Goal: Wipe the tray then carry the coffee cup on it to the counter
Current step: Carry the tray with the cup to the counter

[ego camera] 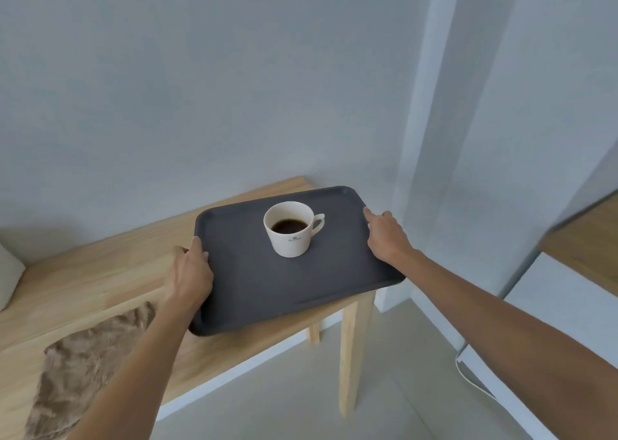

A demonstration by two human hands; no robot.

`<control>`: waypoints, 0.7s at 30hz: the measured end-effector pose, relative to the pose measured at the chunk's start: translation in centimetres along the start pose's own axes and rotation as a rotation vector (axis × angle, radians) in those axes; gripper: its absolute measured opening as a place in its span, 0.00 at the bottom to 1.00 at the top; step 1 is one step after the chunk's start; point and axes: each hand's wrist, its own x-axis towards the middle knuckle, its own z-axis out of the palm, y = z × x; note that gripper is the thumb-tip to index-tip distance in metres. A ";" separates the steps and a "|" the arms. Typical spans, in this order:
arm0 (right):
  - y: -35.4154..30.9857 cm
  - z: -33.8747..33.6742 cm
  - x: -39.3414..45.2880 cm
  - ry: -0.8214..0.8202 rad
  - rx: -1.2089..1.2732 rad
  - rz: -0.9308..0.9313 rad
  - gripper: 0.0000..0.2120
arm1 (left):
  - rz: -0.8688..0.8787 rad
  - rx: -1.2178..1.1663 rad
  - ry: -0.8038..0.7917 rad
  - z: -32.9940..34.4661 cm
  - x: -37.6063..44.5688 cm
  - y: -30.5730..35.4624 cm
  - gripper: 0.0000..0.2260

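A dark grey tray [267, 292] lies at the right end of a light wooden table [100, 272], its right corner jutting past the table edge. On its far half stands a white coffee cup [291, 239] with dark coffee inside and its handle pointing right. My left hand [190, 274] grips the tray's left rim, thumb on top. My right hand [388, 235] grips the right rim near the far corner.
A crumpled brown cloth [83, 366] lies on the table near its front left. A white object [8, 279] sits at the left edge. A wood-topped white counter [582, 255] stands to the right, with a white cable [468, 372] at its base. Walls close behind.
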 end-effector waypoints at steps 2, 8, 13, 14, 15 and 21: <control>1.9 -1.5 -0.8 0.033 0.023 0.043 0.24 | 0.055 -0.062 -0.013 0.0 0.4 2.3 0.11; 10.3 -6.8 -4.6 0.151 0.055 0.203 0.22 | 0.263 -0.145 -0.075 2.1 0.1 11.8 0.14; 19.3 -11.2 -9.6 0.215 0.084 0.348 0.24 | 0.439 -0.176 -0.129 4.8 -3.1 22.0 0.14; 21.1 -11.9 -10.5 0.233 0.094 0.374 0.24 | 0.482 -0.174 -0.126 5.6 -3.7 23.9 0.13; 23.3 -12.9 -11.7 0.258 0.100 0.402 0.24 | 0.530 -0.177 -0.129 6.6 -4.5 26.3 0.13; 35.5 -19.3 -18.7 0.358 0.099 0.585 0.28 | 0.720 -0.295 -0.224 12.5 -10.7 40.2 0.12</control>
